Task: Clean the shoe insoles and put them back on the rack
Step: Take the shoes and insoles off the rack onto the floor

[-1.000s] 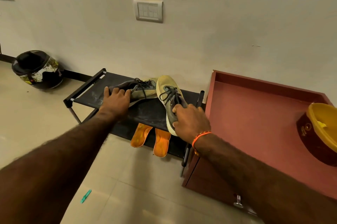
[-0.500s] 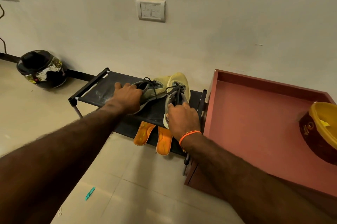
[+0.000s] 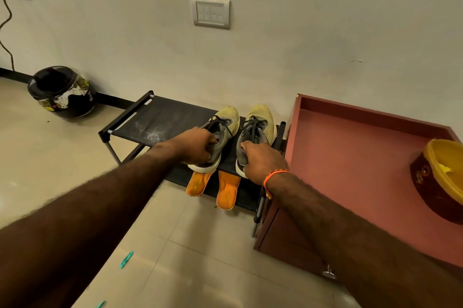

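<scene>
The left hand's fingers [image 3: 209, 147] are curling round the heel of the left shoe [image 3: 220, 132], and the right hand's fingers [image 3: 246, 149] are gripping the heel of the right shoe [image 3: 258, 127] in the same way. The left hand [image 3: 196, 144] and the right hand [image 3: 263, 162] are holding the pair side by side on the top shelf of the rack [image 3: 140, 127], toes pointing to the far wall, towards the shelf's right end. Just below and nearer, two orange insoles [image 3: 213, 186] are lying on the lower shelf, their near ends sticking out over the floor. A red cabinet [image 3: 350, 157] is standing just right of the rack, a helmet [image 3: 62, 92] on the floor far to the left.

The step in hand looks like setting the shoes on the rack. Whether the insoles are already cleaned is not showing. Next, the hands would likely be letting go of the heels and reaching down for the insoles.
</scene>
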